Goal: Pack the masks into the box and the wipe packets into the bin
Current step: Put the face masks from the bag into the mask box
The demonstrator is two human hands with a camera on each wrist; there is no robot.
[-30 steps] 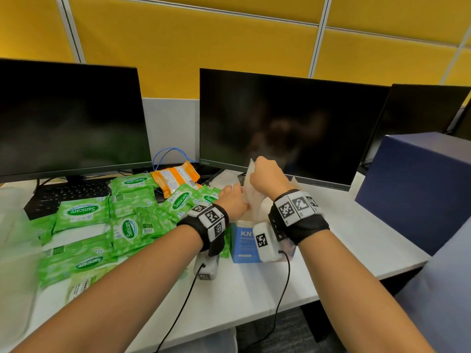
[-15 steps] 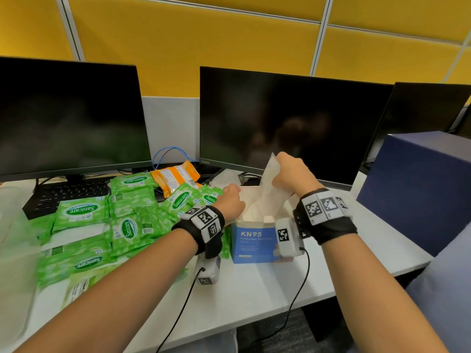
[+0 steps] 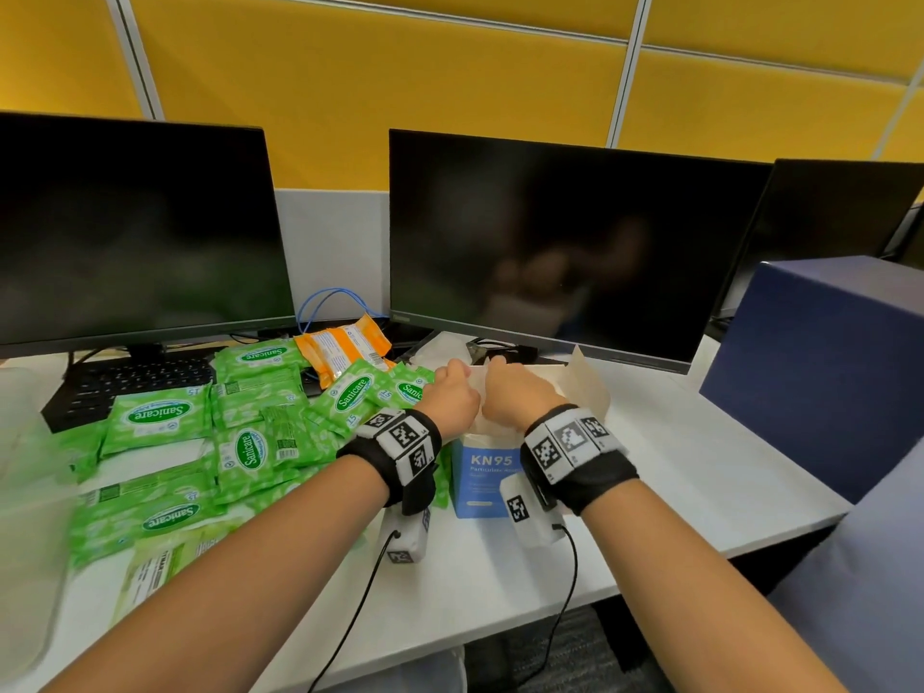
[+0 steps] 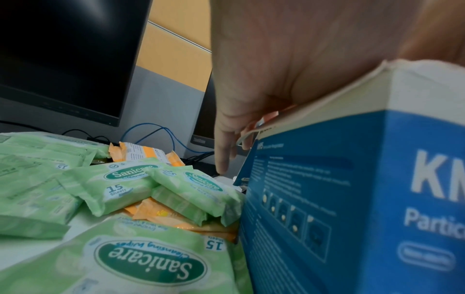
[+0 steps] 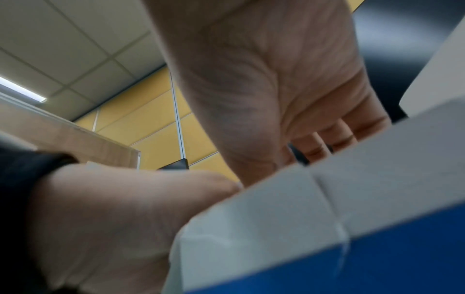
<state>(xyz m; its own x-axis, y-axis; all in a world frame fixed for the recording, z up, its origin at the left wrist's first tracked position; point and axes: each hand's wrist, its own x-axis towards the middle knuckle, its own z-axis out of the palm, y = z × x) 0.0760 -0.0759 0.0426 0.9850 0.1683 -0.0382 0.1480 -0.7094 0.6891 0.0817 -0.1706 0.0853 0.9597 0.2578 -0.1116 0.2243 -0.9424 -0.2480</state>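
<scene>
A blue KN95 box [image 3: 482, 480] stands open on the desk, its lid flap [image 3: 590, 387] tipped to the right. My right hand [image 3: 520, 392] reaches down into the box holding a white mask [image 3: 476, 392]; the rim hides its fingertips [image 5: 324, 143]. My left hand [image 3: 452, 397] curls over the box's left rim [image 4: 327, 107], one finger [image 4: 222, 157] outside the wall and an ear loop [image 4: 245, 136] by the others. Several green wipe packets [image 3: 160, 415] and an orange one [image 3: 345, 347] lie left of the box. The translucent bin [image 3: 20, 492] sits at the far left.
Two dark monitors [image 3: 550, 242] stand behind the box, with a keyboard [image 3: 135, 382] under the left one. A dark blue block [image 3: 825, 367] rises at the right. The desk's front edge [image 3: 500, 612] runs just below my wrists.
My right hand, which held the mask raised above the box, has come down into the box with it. The left hand has stayed at the box's left rim.
</scene>
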